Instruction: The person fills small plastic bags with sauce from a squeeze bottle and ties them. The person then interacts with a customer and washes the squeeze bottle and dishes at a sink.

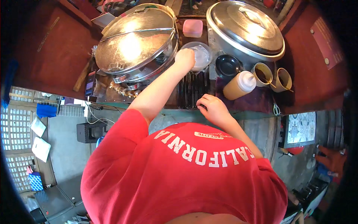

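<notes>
My left hand point(185, 59) reaches to the near left rim of a round clear plastic tub point(203, 56), which holds something translucent like plastic film. Its fingers are curled downward, and whatever lies under them is hidden. At the front edge of the counter, my right hand point(214, 107) hovers or rests beside a row of long, dark, shiny strips point(193, 88). The fingers of this hand are bent, with a dark gap below them; whether they pinch anything is unclear. A squeeze bottle point(237, 86) of tan sauce and a black bowl point(228, 65) lie just to the right.
A large lidded steel chafing dish point(134, 42) stands left, a big lidded pot point(247, 28) right. Between them sits a pink container point(193, 28). Two cups point(262, 74) hold dark sauce. Skewered food point(123, 89), a phone point(90, 84) and scissors point(276, 108) lie near the edge.
</notes>
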The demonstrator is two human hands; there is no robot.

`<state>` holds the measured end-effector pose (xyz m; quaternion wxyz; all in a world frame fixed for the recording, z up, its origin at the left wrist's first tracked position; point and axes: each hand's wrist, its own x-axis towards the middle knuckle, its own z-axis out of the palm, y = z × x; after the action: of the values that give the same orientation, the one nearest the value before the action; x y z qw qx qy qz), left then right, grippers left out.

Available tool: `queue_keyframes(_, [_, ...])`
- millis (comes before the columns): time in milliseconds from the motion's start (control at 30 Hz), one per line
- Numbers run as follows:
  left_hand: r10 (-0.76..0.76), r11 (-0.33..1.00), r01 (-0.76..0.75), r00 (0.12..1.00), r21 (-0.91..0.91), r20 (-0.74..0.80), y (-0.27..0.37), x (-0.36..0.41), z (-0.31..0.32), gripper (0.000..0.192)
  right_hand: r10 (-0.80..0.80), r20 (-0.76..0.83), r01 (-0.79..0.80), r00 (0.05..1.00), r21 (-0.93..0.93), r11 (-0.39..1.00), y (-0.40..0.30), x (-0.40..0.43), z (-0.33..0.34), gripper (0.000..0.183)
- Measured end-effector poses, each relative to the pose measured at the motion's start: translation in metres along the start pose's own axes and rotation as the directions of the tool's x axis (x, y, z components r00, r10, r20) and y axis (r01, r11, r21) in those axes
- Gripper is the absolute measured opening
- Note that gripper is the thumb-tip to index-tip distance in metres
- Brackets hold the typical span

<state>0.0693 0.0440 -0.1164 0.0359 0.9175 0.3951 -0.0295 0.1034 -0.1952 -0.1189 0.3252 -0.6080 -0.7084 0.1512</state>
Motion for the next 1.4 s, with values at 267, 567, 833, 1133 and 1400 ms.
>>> queue_keyframes(267, [0.108, 0.989, -0.111, 0.993, 0.1, 0.038, -0.003, 0.019, 0.002, 0.038, 0.134, -0.047, -0.128, 0.99, 0.118, 0.985, -0.006, -0.014, -0.02, 0.008])
queue_keyframes(567, [0.065, 0.994, -0.069, 0.997, -0.085, -0.049, -0.02, 0.011, 0.001, 0.028, 0.25, -0.172, -0.232, 0.953, 0.12, 0.965, -0.006, 0.007, -0.019, 0.008])
queue_keyframes(833, [0.075, 0.514, -0.037, 0.997, -0.857, 0.002, -0.044, 0.001, 0.001, 0.025, 0.557, -0.205, -0.29, 0.805, 0.682, 0.671, 0.031, 0.068, 0.009, 0.029])
queue_keyframes(1133, [0.118, 0.284, 0.056, 0.989, -0.957, 0.093, -0.049, -0.036, -0.002, 0.019, 0.691, -0.109, -0.182, 0.714, 0.925, 0.334, 0.047, 0.134, 0.02, 0.029])
queue_keyframes(1400, [0.133, 0.436, -0.116, 0.989, -0.892, -0.064, -0.059, -0.067, 0.01, 0.022, 0.732, -0.014, -0.147, 0.682, 0.977, 0.156, 0.051, 0.144, 0.008, 0.016])
